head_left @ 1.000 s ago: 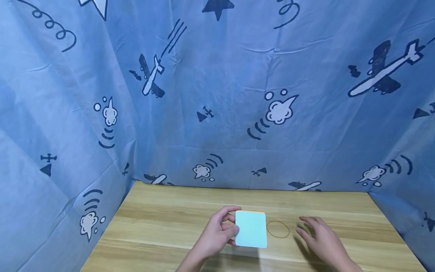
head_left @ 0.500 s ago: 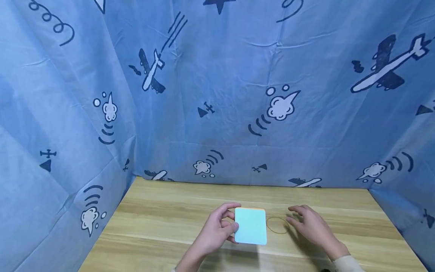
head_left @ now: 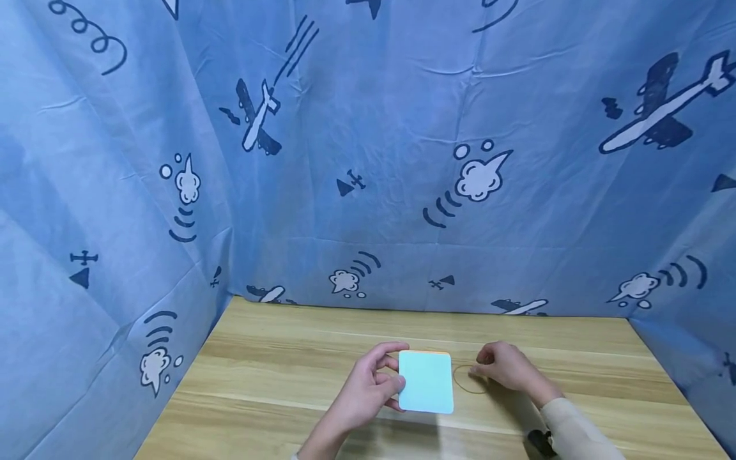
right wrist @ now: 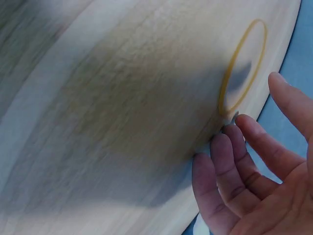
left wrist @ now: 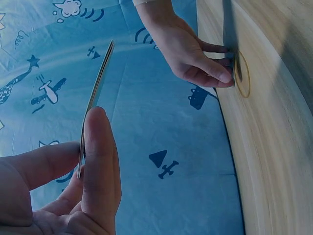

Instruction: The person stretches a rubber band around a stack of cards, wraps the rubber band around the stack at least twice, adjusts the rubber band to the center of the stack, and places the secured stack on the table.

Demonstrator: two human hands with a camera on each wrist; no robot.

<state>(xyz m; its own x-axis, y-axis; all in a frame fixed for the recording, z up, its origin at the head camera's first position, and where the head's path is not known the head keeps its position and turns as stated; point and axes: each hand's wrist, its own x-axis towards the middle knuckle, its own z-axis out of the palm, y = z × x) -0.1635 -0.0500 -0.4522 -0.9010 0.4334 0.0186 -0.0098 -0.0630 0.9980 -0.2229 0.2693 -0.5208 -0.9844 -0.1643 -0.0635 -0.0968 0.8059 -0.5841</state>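
My left hand [head_left: 368,388] holds a few thin square cards [head_left: 425,382] upright above the table, thumb in front and fingers behind. The front card is pale blue with rounded corners, and an orange edge peeks out at its top. Edge-on in the left wrist view, the cards [left wrist: 98,78] look like a thin layered strip. Just right of them, a yellow rubber band [head_left: 455,378] lies in a loop on the table. Over the band's right side is my right hand [head_left: 508,366]. In the right wrist view, its fingertips [right wrist: 244,125] are close to the band's near end, with thumb and index finger apart.
A wood-grain table [head_left: 276,358] spreads under both hands. Blue cloth [head_left: 374,211] printed with planes and clouds hangs at the back and on both sides. A small dark object [head_left: 540,442] shows by the right sleeve [head_left: 575,428].
My right hand has moved left from beside the rubber band to over its right side, its fingers drawing in. My left hand keeps the cards nearly still.
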